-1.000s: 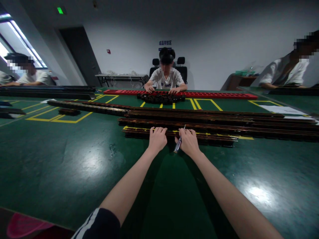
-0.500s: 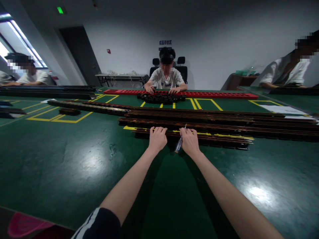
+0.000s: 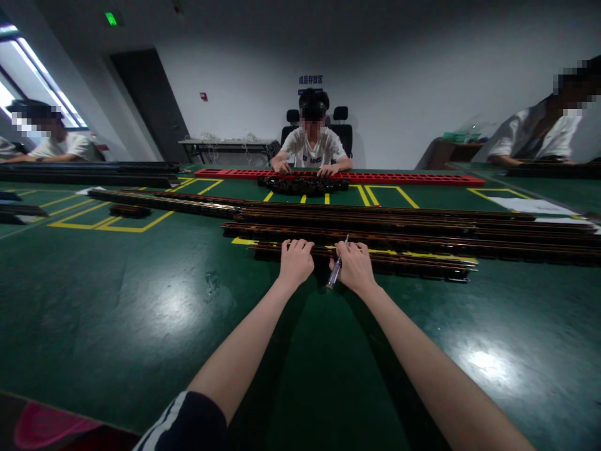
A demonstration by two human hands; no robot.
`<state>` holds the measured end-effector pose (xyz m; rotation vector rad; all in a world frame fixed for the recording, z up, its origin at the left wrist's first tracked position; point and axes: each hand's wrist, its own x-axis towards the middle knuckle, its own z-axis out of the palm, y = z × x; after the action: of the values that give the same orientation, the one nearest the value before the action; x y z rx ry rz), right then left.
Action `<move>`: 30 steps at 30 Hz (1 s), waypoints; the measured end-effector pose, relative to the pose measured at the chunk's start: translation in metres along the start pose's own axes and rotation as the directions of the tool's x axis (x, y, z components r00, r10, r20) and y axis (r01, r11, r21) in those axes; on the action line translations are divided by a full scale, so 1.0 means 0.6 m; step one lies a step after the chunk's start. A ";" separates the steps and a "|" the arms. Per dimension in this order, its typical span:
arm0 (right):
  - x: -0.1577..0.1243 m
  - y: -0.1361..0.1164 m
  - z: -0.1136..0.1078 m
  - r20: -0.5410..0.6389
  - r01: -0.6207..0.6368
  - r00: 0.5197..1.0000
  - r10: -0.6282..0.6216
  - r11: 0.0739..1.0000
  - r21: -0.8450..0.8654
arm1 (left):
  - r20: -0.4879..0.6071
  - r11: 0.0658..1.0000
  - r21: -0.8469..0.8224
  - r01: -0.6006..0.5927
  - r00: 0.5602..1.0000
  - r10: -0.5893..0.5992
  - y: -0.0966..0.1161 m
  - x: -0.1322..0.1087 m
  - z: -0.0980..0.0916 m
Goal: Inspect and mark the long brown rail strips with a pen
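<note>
Your left hand [image 3: 297, 260] and right hand [image 3: 355, 268] are set apart, side by side, at the near bundle [image 3: 422, 268] of dark strips. The near bundle lies on the green counter [image 3: 117, 338] directly in front of you, lengthwise from left to right. Its right end extends well past your right hand; a shorter length shows to the left of your left hand.

Left hand: the fingers bend over the near bundle, back of the hand uppermost. You cannot tell whether they are clamped on the strips, because the hand covers the contact.

Right hand: the thumb and fingers are closed on a slim tool [image 3: 335, 274] with a clear handle. The tool is tilted; its thin tip points away from you and its handle end toward you. This hand's hold on the strips cannot be told.

Yellow tape [image 3: 243, 241] runs along the counter just behind the near bundle. Beyond it lie long strips [image 3: 422, 241], reaching to the right. Angled strips [image 3: 188, 203] extend to the left.

Opposite you, a co-worker [image 3: 312, 147] has both hands at a dark cluster [image 3: 303, 186]. A red slotted rail [image 3: 408, 179] lies just beside that cluster. White sheets [image 3: 533, 205] lie at the right.
</note>
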<state>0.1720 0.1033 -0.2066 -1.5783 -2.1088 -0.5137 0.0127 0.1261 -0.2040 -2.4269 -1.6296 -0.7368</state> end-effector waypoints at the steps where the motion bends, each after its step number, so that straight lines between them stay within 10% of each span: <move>1: 0.000 -0.001 0.000 0.006 -0.002 1.000 0.002 1.000 -0.004 | 0.001 1.000 -0.002 0.001 1.000 -0.001 0.000 0.000 -0.001; 30: 0.001 -0.007 -0.009 0.036 0.009 0.999 -0.008 1.000 -0.021 | 0.023 1.000 0.018 0.004 1.000 -0.005 0.003 -0.002 -0.008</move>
<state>0.1686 0.1001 -0.2020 -1.6024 -2.1440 -0.5162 0.0122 0.1227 -0.2000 -2.4291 -1.6433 -0.6939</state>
